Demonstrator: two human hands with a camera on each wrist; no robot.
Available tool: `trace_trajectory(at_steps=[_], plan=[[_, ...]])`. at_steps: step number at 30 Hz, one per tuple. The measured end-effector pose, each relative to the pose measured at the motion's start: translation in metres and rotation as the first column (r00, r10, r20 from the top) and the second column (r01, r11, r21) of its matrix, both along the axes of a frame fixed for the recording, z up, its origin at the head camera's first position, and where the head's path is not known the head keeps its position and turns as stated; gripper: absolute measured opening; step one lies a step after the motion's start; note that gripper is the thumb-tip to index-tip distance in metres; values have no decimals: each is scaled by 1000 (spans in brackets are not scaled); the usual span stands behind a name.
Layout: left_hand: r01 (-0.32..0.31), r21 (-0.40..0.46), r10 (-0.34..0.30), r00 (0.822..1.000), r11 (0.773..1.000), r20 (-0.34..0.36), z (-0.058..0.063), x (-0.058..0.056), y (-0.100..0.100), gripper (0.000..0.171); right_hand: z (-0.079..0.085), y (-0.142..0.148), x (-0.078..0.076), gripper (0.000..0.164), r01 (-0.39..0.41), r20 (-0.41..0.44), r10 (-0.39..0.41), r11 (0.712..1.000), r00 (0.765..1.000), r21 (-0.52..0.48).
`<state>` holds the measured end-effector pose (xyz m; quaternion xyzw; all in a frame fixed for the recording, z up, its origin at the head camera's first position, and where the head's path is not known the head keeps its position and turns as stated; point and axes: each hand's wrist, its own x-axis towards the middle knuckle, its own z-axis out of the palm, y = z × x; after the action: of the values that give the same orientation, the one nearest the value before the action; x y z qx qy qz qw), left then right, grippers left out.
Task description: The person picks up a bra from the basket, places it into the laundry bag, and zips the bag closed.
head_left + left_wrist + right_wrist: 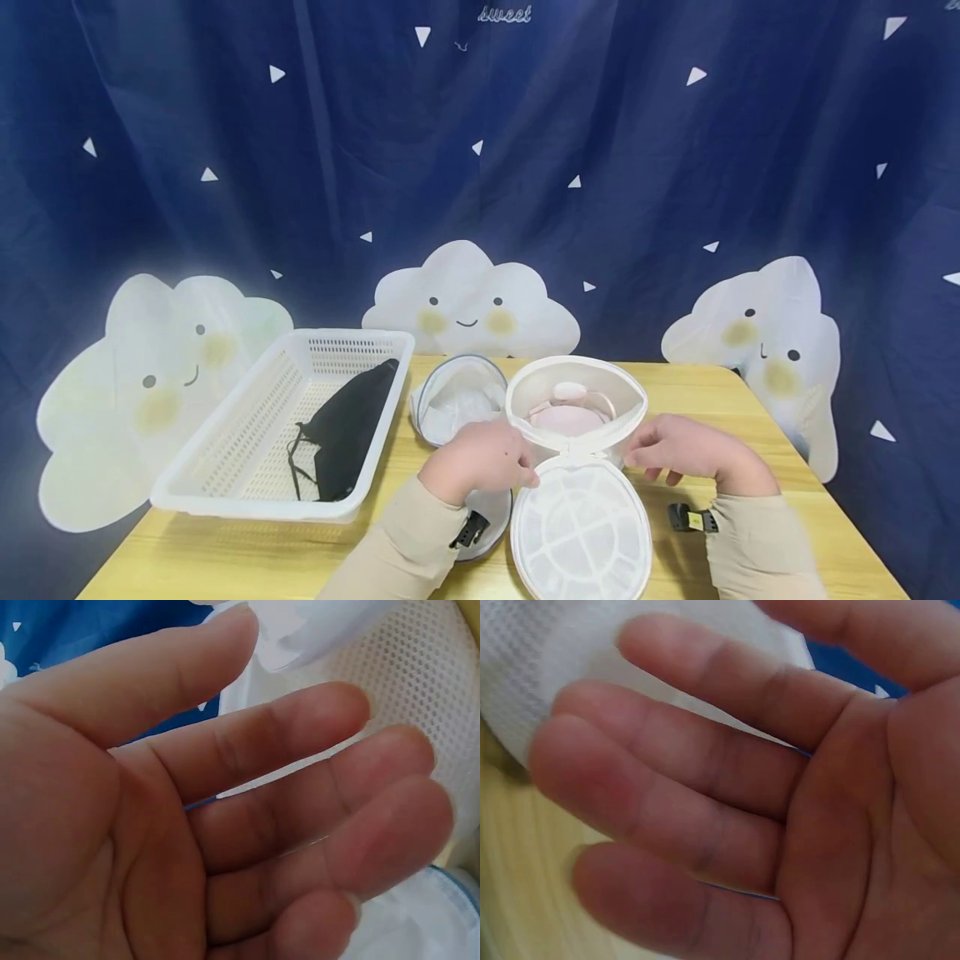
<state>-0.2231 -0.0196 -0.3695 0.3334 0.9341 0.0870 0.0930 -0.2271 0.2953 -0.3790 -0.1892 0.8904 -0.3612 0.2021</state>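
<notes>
A white mesh laundry bag (pixel 641 400) stands with its round lid (pixel 581 529) folded down toward me. Inside the bag lies a soft pink item (pixel 573 417) with a thin strap and a white piece on top. My left hand (pixel 483 457) is at the bag's left side, its loosely bent fingers by the lid hinge. At the right side, the fingers of my right hand (pixel 678 450) reach the mesh wall. Both wrist views show the palms bare and the relaxed fingers (pixel 277 742) lying close against the white mesh (pixel 525 660).
Left of the bags sits a white perforated basket (pixel 217 492) with a black garment (pixel 352 433) with thin straps inside. A second mesh bag with a grey rim (pixel 461 396) stands beside the white one, its lid (pixel 491 512) partly under my left arm. A wooden table (pixel 697 387) bears everything.
</notes>
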Motion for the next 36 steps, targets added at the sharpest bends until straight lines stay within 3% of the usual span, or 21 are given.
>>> trace_trajectory(at_steps=[4, 16, 22, 28, 36], plan=[[12, -33, -12, 1000, 999, 14, -6, -1, 2, 32, -7, -8, -2, 11, -49, 34, 49, 999, 998, 10], [71, -68, -70, 997, 995, 21, -14, -6, 6, 31, -10, -14, -1, 13, -63, 76, 63, 998, 995, 1], [61, -10, -60, 996, 998, 67, -12, -3, 4, 26, -6, -17, 1, 18, -49, 84, 50, 999, 995, -13], [74, 43, -78, 992, 996, 103, -5, 0, 2, 26, -1, -16, 4, 23, -83, 67, 85, 996, 994, -33], [31, 90, -44, 988, 996, 151, 0, 2, 0, 23, 5, -16, 6, 23, -98, 33, 100, 993, 994, -66]])
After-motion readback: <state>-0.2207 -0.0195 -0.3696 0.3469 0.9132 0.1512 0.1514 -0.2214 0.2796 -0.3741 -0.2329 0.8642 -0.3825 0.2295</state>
